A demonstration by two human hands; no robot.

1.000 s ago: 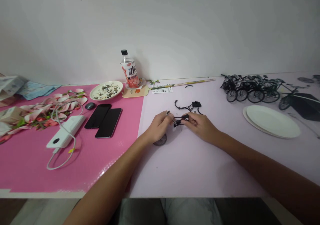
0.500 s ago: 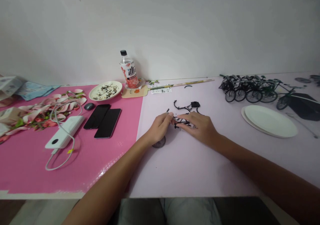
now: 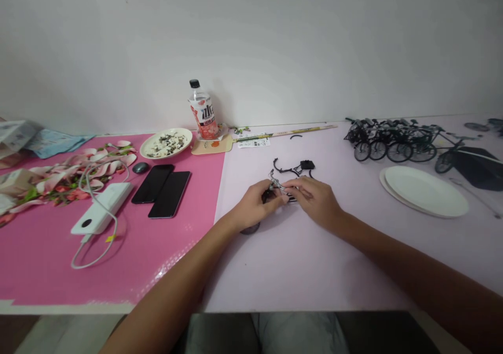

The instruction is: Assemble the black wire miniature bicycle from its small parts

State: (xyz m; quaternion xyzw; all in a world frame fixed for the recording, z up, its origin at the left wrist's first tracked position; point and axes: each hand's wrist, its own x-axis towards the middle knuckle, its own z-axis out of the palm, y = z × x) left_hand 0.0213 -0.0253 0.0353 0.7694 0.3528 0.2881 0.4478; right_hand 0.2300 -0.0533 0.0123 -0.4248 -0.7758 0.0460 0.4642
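Note:
My left hand [image 3: 259,204] and my right hand [image 3: 316,199] meet over the pale table. Between them is a small model bicycle frame [image 3: 277,185], dark with silvery parts, and the fingers of both hands are closed on it. Much of it is hidden by the fingers. A small dark wheel [image 3: 250,229] shows partly under my left hand. Just beyond the hands lie a curved black part [image 3: 283,170] and a black basket-like piece [image 3: 307,164].
Several assembled model bicycles [image 3: 393,139] stand at the back right, near white plates [image 3: 426,190]. On the left are two phones [image 3: 170,194], a white power bank [image 3: 102,207], a bowl [image 3: 186,148], a bottle [image 3: 203,115] and artificial petals [image 3: 84,165].
My left hand has shifted slightly right, its fingers now further over the frame. The held frame has turned, with silvery parts now showing at its top. My right fingers have drawn closer together.

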